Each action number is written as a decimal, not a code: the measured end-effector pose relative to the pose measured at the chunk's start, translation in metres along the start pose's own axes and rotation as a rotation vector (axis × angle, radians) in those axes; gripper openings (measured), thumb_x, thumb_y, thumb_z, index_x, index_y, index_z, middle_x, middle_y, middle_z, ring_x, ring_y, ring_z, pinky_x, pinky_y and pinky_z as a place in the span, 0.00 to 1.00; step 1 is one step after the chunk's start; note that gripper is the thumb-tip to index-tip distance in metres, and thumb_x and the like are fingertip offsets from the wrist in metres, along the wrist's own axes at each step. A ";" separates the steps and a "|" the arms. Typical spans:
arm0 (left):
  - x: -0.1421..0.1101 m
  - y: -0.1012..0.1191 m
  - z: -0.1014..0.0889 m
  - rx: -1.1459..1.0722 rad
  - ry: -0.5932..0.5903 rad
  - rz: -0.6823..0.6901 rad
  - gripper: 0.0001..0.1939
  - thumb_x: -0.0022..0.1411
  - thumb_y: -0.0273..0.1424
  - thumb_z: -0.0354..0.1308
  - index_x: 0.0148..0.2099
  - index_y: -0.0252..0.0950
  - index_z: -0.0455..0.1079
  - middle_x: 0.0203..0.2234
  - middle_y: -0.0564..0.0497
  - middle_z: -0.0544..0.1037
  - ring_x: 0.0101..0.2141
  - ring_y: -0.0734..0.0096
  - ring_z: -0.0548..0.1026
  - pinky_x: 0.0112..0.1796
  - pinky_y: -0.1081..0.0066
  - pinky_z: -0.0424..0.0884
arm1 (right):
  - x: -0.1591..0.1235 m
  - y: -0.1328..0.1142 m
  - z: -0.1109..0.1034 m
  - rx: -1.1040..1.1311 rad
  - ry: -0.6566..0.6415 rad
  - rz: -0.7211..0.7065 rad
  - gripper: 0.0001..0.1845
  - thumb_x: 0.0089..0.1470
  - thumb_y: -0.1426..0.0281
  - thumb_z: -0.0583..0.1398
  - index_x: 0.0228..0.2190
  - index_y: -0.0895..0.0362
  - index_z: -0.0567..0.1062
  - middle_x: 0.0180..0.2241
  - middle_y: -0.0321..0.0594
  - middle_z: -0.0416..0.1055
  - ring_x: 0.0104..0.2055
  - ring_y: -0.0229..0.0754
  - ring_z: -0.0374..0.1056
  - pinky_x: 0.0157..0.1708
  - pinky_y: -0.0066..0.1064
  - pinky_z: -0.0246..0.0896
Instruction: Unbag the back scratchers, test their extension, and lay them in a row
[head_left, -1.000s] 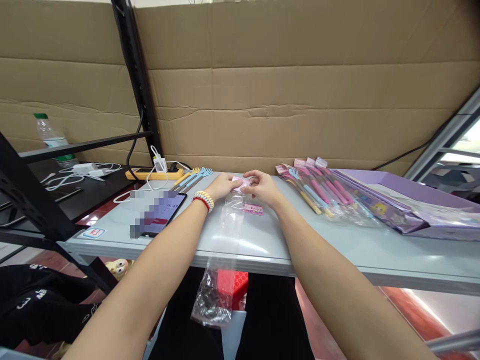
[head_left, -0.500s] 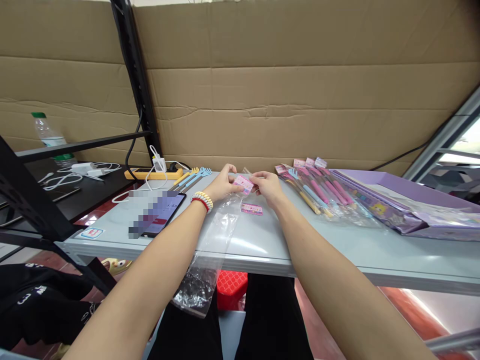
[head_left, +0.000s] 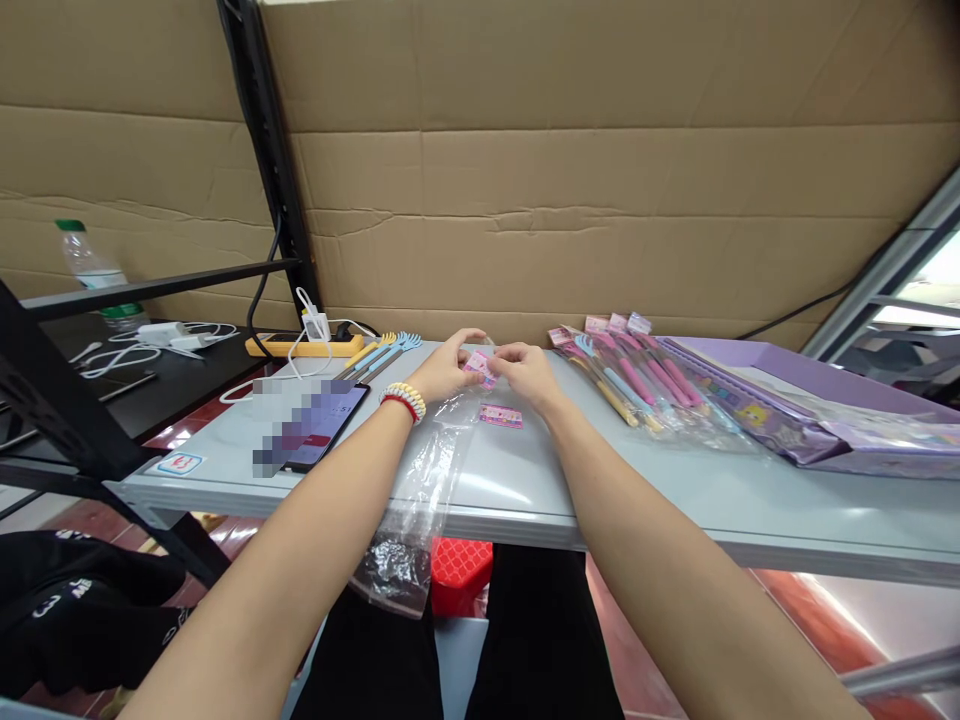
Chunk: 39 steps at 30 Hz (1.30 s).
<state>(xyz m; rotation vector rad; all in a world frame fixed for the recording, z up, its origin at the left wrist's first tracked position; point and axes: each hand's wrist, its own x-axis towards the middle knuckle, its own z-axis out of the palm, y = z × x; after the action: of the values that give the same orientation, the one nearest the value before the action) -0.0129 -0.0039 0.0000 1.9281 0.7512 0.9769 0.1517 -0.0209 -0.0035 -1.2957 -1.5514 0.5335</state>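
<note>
Over the middle of the grey table, my left hand (head_left: pixel 448 368) is closed on a small pink printed card (head_left: pixel 478 369). My right hand (head_left: pixel 527 370) meets it from the other side, its fingers pinched at the card's right edge. A long clear plastic bag (head_left: pixel 431 480) runs down from under my left hand and hangs over the table's front edge. On the tabletop just below my hands lies a second pink card (head_left: pixel 501 416), flat and untouched. The fingertips partly cover the held card.
Right of my hands lie several bagged pink, blue and yellow back scratchers (head_left: pixel 637 375) beside a purple box (head_left: pixel 825 400). To the left are loose back scratchers (head_left: pixel 386 352), a phone (head_left: pixel 322 430) and a yellow power strip (head_left: pixel 304 346). Cardboard (head_left: pixel 525 170) stands behind.
My right hand has shifted slightly left, closer to my left hand, and the held card has tilted. The hanging bag end has risen a little.
</note>
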 end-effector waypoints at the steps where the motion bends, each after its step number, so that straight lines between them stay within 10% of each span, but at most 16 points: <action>1: 0.000 -0.001 0.000 -0.006 -0.002 -0.004 0.36 0.50 0.23 0.62 0.59 0.36 0.54 0.29 0.52 0.74 0.30 0.72 0.73 0.33 0.69 0.68 | 0.000 0.001 0.000 0.018 -0.015 0.002 0.09 0.38 0.65 0.59 0.19 0.59 0.72 0.30 0.38 0.71 0.32 0.39 0.64 0.31 0.29 0.59; 12: 0.004 -0.004 -0.013 0.281 -0.010 -0.146 0.26 0.50 0.26 0.61 0.52 0.33 0.65 0.21 0.57 0.69 0.23 0.74 0.68 0.28 0.73 0.65 | 0.012 0.005 -0.017 0.475 0.337 0.251 0.11 0.41 0.63 0.61 0.23 0.57 0.67 0.23 0.35 0.64 0.23 0.32 0.58 0.17 0.22 0.49; 20: 0.011 -0.019 -0.029 0.284 0.439 -0.290 0.17 0.51 0.25 0.59 0.46 0.32 0.66 0.27 0.51 0.73 0.24 0.73 0.71 0.29 0.72 0.67 | 0.001 0.005 -0.034 0.106 -0.326 0.360 0.11 0.32 0.68 0.67 0.17 0.60 0.70 0.13 0.32 0.57 0.15 0.29 0.47 0.14 0.24 0.35; 33: 0.004 0.002 -0.016 0.046 0.213 -0.197 0.08 0.53 0.21 0.60 0.36 0.33 0.64 0.18 0.56 0.67 0.18 0.80 0.67 0.18 0.78 0.59 | 0.001 -0.004 -0.018 -0.675 -0.308 0.386 0.13 0.31 0.67 0.68 0.16 0.58 0.69 0.20 0.37 0.66 0.24 0.36 0.59 0.22 0.29 0.50; 39: 0.001 0.009 -0.003 0.037 0.036 -0.157 0.08 0.54 0.23 0.60 0.33 0.34 0.61 0.14 0.58 0.66 0.15 0.80 0.63 0.17 0.77 0.59 | -0.001 -0.007 -0.023 -0.176 -0.125 0.286 0.13 0.33 0.73 0.61 0.28 0.58 0.73 0.28 0.39 0.70 0.28 0.37 0.63 0.22 0.27 0.50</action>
<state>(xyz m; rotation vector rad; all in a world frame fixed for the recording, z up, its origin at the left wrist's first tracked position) -0.0132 -0.0062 0.0089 1.8558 0.9329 0.9087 0.1684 -0.0299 0.0113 -1.6617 -1.5501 0.6797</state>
